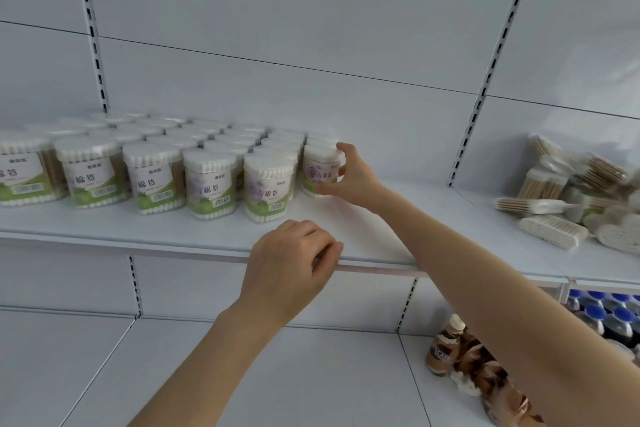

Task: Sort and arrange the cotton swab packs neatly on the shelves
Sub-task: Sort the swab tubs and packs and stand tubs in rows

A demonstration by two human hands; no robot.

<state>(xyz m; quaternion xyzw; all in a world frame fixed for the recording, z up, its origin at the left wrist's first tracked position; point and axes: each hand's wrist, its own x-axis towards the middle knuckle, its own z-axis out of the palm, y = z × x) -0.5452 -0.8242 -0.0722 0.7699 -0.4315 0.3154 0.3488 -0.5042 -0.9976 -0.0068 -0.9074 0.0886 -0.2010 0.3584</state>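
Several clear cotton swab packs (149,180) with green and purple labels stand in rows on the left part of the white shelf (363,229). My right hand (349,177) grips the rightmost pack (320,168), which stands on the shelf at the end of a row. My left hand (294,263) hovers at the shelf's front edge with its fingers curled and nothing in them. A loose heap of unsorted cotton swab packs (575,198) lies on the shelf at the far right.
Slotted uprights (485,80) run up the white back wall. Below, a lower shelf (242,374) holds brown coffee bottles (460,354) and blue-capped bottles (609,312) at the right. Between the rows and the heap the shelf surface is bare.
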